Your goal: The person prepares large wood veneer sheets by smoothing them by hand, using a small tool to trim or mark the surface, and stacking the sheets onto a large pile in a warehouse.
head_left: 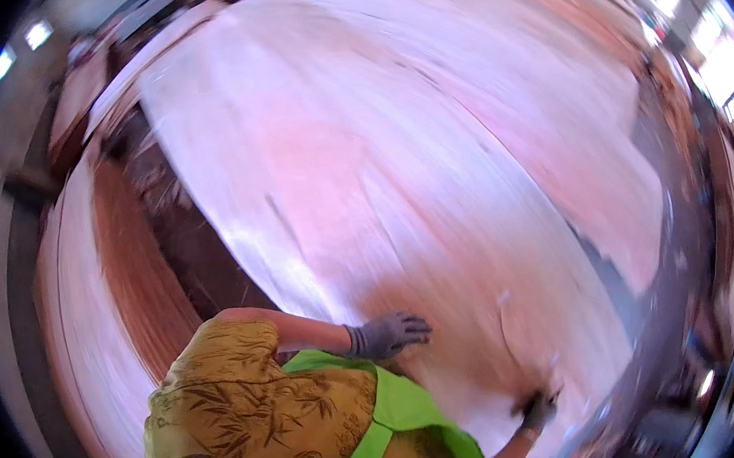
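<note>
A large, thin, pale pinkish wood veneer sheet fills most of the view, lying on a stack. My left hand, in a grey glove, rests flat on the sheet's near part with fingers spread. My right hand, also gloved, is at the sheet's near right edge; the blur hides whether it grips the edge. My yellow patterned shirt and green vest fill the bottom of the picture.
Another stack of reddish-brown veneer sheets lies to the left, with a dark gap between the stacks. A bright window is at the far right. The picture is motion-blurred.
</note>
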### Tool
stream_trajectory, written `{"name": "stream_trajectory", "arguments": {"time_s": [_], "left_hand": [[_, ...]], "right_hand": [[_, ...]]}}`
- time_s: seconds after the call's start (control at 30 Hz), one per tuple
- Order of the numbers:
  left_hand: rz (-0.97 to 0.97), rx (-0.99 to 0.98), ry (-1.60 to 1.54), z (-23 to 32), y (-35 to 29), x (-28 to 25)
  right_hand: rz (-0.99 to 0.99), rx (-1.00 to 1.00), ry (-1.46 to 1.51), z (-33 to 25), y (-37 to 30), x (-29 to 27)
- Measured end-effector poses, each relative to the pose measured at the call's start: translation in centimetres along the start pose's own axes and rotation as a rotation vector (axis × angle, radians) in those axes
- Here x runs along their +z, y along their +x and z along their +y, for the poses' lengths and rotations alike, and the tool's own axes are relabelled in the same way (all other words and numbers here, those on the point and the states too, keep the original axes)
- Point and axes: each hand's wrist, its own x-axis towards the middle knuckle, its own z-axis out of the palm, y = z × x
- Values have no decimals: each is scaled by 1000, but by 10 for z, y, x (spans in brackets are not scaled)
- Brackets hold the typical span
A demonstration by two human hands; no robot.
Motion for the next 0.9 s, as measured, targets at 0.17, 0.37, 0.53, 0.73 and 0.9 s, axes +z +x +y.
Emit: {"name": "stream_trajectory", "arguments": {"time_s": [0.17,0.37,0.53,0.73,0.9], "left_hand": [[177,-128,30,8,-48,6],[326,-453,92,28,-120,-15],[428,-561,153,46,-175,-10],[292,-671,181,96,-245,7],[182,-661,221,109,-279,0]], "right_hand": [[133,-40,-391,72,48,-58],[-35,27,-650,11,-3,-42],[44,-71,-432,-26,-56,-33],[83,-307,-197,-12,-95,-12],[-323,8,-167,-10,-135,47]]}}
